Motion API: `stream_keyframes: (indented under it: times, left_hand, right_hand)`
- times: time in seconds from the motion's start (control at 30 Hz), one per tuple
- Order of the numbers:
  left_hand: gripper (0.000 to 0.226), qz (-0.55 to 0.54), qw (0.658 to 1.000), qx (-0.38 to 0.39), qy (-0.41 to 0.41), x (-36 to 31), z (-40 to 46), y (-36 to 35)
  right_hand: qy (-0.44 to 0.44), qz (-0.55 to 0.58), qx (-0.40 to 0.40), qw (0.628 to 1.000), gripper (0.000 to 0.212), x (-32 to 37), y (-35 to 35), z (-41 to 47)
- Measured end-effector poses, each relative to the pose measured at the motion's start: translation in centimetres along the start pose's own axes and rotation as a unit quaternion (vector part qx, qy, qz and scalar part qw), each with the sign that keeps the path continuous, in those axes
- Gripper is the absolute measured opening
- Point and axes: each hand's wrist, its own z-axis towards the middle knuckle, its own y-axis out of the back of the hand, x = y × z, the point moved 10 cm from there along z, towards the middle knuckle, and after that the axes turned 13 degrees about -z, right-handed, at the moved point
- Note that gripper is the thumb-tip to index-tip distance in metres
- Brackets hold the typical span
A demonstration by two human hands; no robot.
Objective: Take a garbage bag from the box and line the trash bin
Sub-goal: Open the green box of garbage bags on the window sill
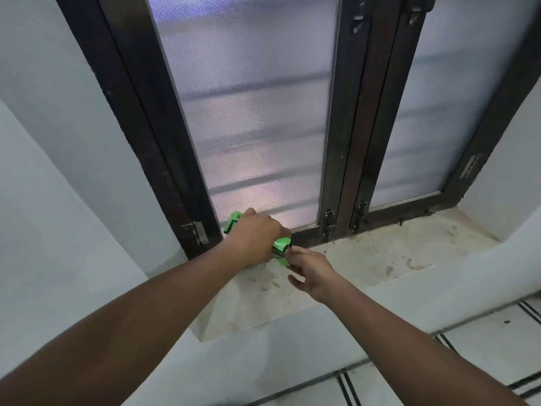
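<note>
Box: a bright green garbage bag box (281, 247), long and narrow, with black printing; it lies on the window sill right against the dark frame's bottom rail, near the left corner.
Writing: a black letter "B" shows on the box's far end (the rest of the print is too blurred to read).
Left hand: the left hand (254, 236) lies over the middle of the box, fingers curled around it and gripping it, so only the two green ends show.
Right hand: the right hand (311, 270) is at the near end of the box, its fingertips touching that end; whether they pinch anything there, I cannot tell.
Sill: the window sill (380, 259) is pale, mottled stone, smudged with brown stains and specks of dirt, with a squared front edge.
Window: the window frame (348, 171) is dark brown wood with small metal latches at the bottom; the panes are frosted, finely textured glass, with faint horizontal bars showing through.
Room: plain whitish walls (73, 159) around the recess; pale tiles (480, 344) with double black lines at lower right.
</note>
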Motion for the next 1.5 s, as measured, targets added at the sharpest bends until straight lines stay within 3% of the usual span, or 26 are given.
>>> stream_keyframes:
  times: [0.2,0.33,0.57,0.73,0.93,1.17,1.5]
  left_hand:
    - [0.04,-0.094,0.995,-0.008,0.045,1.5,-0.5,-0.4]
    - [0.05,-0.149,0.987,-0.027,0.062,2.1,-0.8,-0.8]
    - [0.028,-0.266,0.959,-0.062,0.073,2.6,-1.3,-1.1]
    - [0.035,-0.31,0.943,-0.07,0.099,3.4,-1.8,-2.0]
    - [0.03,-0.343,0.929,-0.087,0.109,3.6,-2.2,-1.5]
    - [0.034,-0.376,0.915,-0.067,0.127,4.4,-2.5,-2.6]
    - [0.059,-0.422,0.885,-0.09,0.172,5.2,-3.1,-4.1]
  right_hand:
    - [0.011,-0.01,0.03,0.999,0.028,0.5,-0.5,0.4]
    - [0.0,-0.042,0.024,0.999,0.022,0.8,-0.2,0.4]
    - [-0.023,-0.084,0.045,0.995,0.016,1.4,0.5,0.9]
    - [0.02,-0.15,0.059,0.987,0.019,2.4,0.2,1.0]
    - [0.099,-0.205,-0.012,0.974,0.019,4.5,0.0,1.4]
    - [0.19,-0.301,-0.015,0.935,0.046,6.2,-0.7,1.0]
    - [0.2,-0.406,-0.025,0.892,0.028,6.0,-0.1,1.1]
